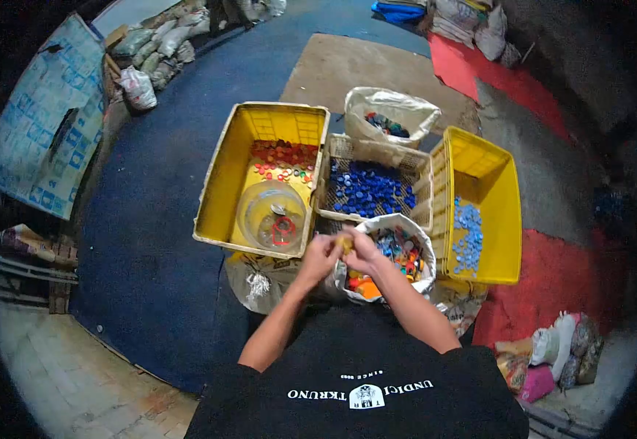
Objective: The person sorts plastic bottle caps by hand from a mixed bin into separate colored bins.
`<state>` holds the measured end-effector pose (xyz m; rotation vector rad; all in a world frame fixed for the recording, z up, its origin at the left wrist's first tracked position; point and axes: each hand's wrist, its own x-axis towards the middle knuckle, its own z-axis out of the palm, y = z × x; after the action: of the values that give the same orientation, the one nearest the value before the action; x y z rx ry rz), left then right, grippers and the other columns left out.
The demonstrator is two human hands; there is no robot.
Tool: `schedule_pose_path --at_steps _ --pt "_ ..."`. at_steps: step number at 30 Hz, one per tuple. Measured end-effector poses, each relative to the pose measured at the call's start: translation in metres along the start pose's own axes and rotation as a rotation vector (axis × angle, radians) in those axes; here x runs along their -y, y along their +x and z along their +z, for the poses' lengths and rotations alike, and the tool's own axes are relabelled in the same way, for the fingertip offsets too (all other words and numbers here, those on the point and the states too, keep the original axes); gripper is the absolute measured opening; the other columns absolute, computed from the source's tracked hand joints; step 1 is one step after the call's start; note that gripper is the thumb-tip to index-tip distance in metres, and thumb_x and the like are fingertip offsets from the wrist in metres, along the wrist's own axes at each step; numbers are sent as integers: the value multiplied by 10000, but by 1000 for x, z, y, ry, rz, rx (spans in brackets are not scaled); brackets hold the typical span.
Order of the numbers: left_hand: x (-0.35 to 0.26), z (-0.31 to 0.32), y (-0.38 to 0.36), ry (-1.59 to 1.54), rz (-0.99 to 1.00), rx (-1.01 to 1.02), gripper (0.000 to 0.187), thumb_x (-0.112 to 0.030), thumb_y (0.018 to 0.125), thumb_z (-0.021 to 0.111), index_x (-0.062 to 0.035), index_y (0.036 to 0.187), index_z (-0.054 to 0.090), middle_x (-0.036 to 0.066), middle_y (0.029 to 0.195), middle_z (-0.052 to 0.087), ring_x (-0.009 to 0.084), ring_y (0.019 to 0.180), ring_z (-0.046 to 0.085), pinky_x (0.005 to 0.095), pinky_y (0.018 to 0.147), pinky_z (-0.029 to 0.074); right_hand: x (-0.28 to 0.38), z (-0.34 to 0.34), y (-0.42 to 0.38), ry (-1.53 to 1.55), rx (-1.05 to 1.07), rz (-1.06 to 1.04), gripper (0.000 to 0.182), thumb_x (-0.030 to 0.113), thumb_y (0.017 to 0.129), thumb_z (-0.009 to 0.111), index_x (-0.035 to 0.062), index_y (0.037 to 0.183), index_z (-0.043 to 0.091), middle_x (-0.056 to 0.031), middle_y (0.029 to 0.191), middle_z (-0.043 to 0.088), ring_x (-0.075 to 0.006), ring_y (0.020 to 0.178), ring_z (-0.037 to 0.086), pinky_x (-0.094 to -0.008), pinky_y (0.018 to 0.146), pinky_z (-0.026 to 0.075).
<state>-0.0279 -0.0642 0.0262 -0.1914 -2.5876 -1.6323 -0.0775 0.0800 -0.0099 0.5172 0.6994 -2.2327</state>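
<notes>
Both hands at frame centre, over the left rim of the front sack (428, 276). Left hand (319, 254) closed, fingertips pinching a yellow piece (345, 244). Right hand (364, 252) curled in from the right, fingers on the same piece. Exact shape hidden by fingers; can't tell if it's one part or several.

Edges: left crate (220, 172) has its lower right corner just beside the left hand, so little room that side. Mesh crate (375, 151) sits directly above the hands, its lower edge near the front sack's rim. Right crate (505, 208) stands just beside the front sack on the right. Sack mouth opens upward, right of and below the hands. Widest floor is the blue mat (143, 241), left of the left crate.

Counts: 2 yellow crates, 1 mesh crate, 2 white sacks (front sack plus rear sack (421, 117) above the mesh crate), 1 clear basin (252, 212) inside the left crate. Red caps (283, 152) left, dark blue caps (370, 190) middle, light blue caps (468, 235) right, mixed caps (406, 256) in the front sack: too many and too small to count.
</notes>
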Motion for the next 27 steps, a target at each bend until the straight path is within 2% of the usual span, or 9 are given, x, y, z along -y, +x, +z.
schedule_pose_path --at_steps 3,6,10,12,15,19,22,25,27 --pt "-16 -55 70 -104 -155 -334 352 -220 888 624 17 1148 624 113 722 635 175 652 580 333 595 460 58 132 3 -11 301 -107 437 473 960 450 69 1080 567 -151 984 623 -294 867 618 -417 866 501" --pt "-28 -108 123 -243 -44 -661 411 -181 935 566 35 1282 526 121 1090 619 138 895 580 265 777 466 78 166 25 -198 17 -259 724 536 920 512 156 1455 207 -194 1454 300 -361 1274 403 -506 992 391" --pt "-8 -132 107 -375 -102 -546 369 -201 949 552 25 1240 554 113 1092 625 171 984 587 293 875 459 65 133 6 -410 -111 -358 757 485 920 559 217 1496 148 -160 1566 89 -394 1390 235 -518 1042 338" --pt "14 -107 72 -349 -224 -463 349 -187 943 558 22 1223 563 111 1086 627 173 978 589 297 871 463 54 75 -15 -508 -105 -263 659 436 949 535 170 1473 236 -57 1440 327 -234 1268 388 -488 989 379" --pt "60 -54 17 -366 -339 -249 293 -136 914 584 14 1166 587 109 1067 634 178 962 596 308 858 473 34 -13 -54 -474 -335 -267 382 308 937 588 126 1266 516 -7 1066 596 -143 876 588 -274 689 490" --pt "28 -4 -23 -200 -281 -104 259 -119 879 606 10 1104 620 99 1004 659 169 907 618 304 813 491 15 -89 -86 -667 -549 -263 291 234 920 590 76 1164 587 -52 1029 624 -156 854 613 -303 706 509" --pt "7 17 -27 107 149 61 231 -71 813 630 -35 1041 654 108 936 657 253 858 635 351 783 503 -1 -102 -80 -1038 -578 -302 283 206 883 603 42 1114 616 -106 1006 657 -200 863 642 -330 748 519" --pt "-5 27 -34 504 358 564 231 -252 806 659 -151 1011 696 37 1127 627 195 1165 527 495 1045 286 -15 -85 -66 -1586 -316 -406 307 184 783 631 43 1055 647 -180 1050 654 -335 970 634 -387 838 507" --pt "0 39 -46 694 251 543 251 -338 824 622 -170 985 716 26 1192 601 174 1227 472 563 1052 194 -30 -88 -37 -1864 -286 -438 326 208 755 645 82 1055 665 -150 1156 611 -323 1097 576 -446 935 447"
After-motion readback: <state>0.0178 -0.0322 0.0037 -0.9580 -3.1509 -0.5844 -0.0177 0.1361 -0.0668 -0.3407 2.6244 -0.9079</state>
